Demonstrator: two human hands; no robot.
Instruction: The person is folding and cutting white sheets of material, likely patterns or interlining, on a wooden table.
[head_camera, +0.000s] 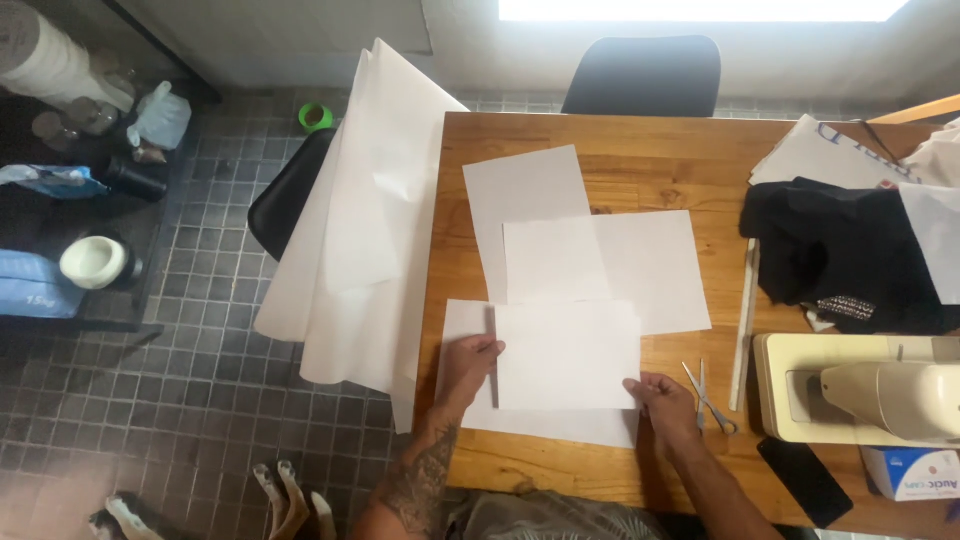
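Several white paper sheets lie overlapped on the wooden table (650, 470). Nearest me is a top sheet (566, 355), lying over a larger sheet (530, 422) beneath it. My left hand (468, 366) grips the top sheet's left edge, fingers curled over it. My right hand (663, 403) pinches the same sheet at its lower right corner. Two more sheets lie further back, one in the middle (620, 262) and one behind it (525, 195).
Large white paper (360, 220) hangs off the table's left side over a dark chair (285, 195). Scissors (708, 398) and a long ruler (744, 325) lie right of my hands. Black fabric (840, 255), a cream sewing machine (870, 390) and a phone (803, 480) crowd the right.
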